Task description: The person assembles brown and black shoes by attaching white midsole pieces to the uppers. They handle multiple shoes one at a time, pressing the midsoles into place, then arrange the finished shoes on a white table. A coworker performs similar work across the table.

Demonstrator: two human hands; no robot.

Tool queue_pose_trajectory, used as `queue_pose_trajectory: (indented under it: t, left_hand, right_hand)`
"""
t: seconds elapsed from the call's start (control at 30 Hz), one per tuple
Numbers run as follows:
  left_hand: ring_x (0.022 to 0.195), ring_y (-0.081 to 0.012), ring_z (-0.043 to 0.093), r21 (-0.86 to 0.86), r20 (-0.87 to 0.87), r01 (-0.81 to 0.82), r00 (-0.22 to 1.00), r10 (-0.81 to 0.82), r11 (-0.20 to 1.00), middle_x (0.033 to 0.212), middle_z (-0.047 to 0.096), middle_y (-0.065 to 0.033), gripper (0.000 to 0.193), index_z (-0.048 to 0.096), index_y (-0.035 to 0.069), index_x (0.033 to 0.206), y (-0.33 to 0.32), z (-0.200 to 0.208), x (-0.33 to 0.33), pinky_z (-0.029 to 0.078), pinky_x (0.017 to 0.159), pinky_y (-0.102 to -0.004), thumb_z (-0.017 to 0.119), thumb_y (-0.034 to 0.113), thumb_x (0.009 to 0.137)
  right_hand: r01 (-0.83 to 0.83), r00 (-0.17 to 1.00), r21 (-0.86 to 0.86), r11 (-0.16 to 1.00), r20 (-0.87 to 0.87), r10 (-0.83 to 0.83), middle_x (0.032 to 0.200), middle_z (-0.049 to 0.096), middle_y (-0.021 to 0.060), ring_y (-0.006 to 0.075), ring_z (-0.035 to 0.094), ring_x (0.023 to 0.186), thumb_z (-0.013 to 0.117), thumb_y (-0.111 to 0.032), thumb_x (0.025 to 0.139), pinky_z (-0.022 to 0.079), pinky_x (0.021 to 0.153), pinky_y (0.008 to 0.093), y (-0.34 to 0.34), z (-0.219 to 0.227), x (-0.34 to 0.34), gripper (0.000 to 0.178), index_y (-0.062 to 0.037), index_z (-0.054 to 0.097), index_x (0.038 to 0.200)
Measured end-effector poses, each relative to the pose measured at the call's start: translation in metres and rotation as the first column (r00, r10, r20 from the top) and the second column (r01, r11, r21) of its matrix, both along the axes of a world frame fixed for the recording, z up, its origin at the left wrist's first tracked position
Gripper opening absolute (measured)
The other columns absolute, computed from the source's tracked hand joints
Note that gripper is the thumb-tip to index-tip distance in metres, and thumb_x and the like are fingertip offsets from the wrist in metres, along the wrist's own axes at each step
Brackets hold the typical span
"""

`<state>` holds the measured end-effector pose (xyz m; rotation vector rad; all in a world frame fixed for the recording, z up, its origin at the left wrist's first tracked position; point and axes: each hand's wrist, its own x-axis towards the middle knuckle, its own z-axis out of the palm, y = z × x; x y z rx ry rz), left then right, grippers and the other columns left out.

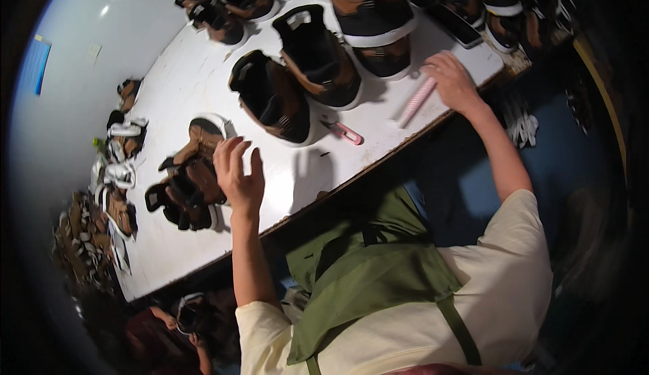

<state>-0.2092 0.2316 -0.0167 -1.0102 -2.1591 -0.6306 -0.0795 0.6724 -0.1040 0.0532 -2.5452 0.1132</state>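
Observation:
My left hand (241,178) is open, its fingers apart, beside a brown-and-black shoe (203,138) with a white sole; whether the fingertips touch it I cannot tell. More brown-and-black shoes (191,196) lie bunched just below that one. My right hand (451,81) is closed on a pink striped stick-like tool (420,98) near the table's front edge; its lower end is smeared by motion. A pair of pink-handled thread snips (343,130) lies on the white table between my hands. Just behind the snips stand two upright shoes, a left one (274,98) and a right one (321,57).
A stacked pair of shoes (375,20) stands at the back, beside a dark phone-like slab (454,26). Several shoes (236,3) sit at the far left, others (507,3) crowd the far right. The white table (263,165) has a front edge near my apron. Another person's hands (181,328) work at lower left.

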Motion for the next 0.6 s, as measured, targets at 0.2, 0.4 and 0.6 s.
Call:
queue_pose_trajectory:
  t: [0.2,0.4,0.6]
  left_hand:
    - [0.084,-0.0291,0.062,0.067,0.063,0.151,0.986,-0.155,0.986,0.087,0.063,-0.0105,0.021,0.061,0.003,0.087,0.015,-0.021,0.027,0.05,0.072,-0.0365,0.07,-0.004,0.068]
    - [0.072,-0.0256,0.062,0.17,0.135,0.202,0.965,-0.226,0.965,0.085,0.064,-0.009,0.022,0.061,0.003,0.086,0.01,-0.046,0.041,0.049,0.063,-0.0338,0.07,-0.004,0.068]
    - [0.075,-0.0277,0.064,0.232,0.202,0.2,0.947,-0.248,0.952,0.084,0.064,-0.0123,0.02,0.061,0.001,0.087,-0.006,-0.046,0.045,0.051,0.065,-0.0342,0.069,-0.008,0.071]
  right_hand:
    - [0.084,0.994,0.003,0.996,-0.063,-0.084,0.122,0.056,0.0175,0.034,0.049,0.12,0.051,0.008,0.077,0.039,0.103,0.0443,0.006,0.014,0.009,0.038,0.0007,0.062,0.113]
    - [-0.087,0.983,-0.33,0.94,-0.181,0.028,0.117,0.059,0.0161,0.0331,0.058,0.107,0.051,0.008,0.081,0.047,0.091,0.0378,-0.073,0.058,-0.003,0.033,0.0009,0.063,0.111]
    - [-0.224,0.969,-0.318,0.921,-0.176,0.175,0.123,0.056,0.0153,0.0328,0.059,0.108,0.058,0.001,0.082,0.047,0.091,0.0389,-0.154,0.094,-0.042,0.035,-0.0021,0.061,0.116]
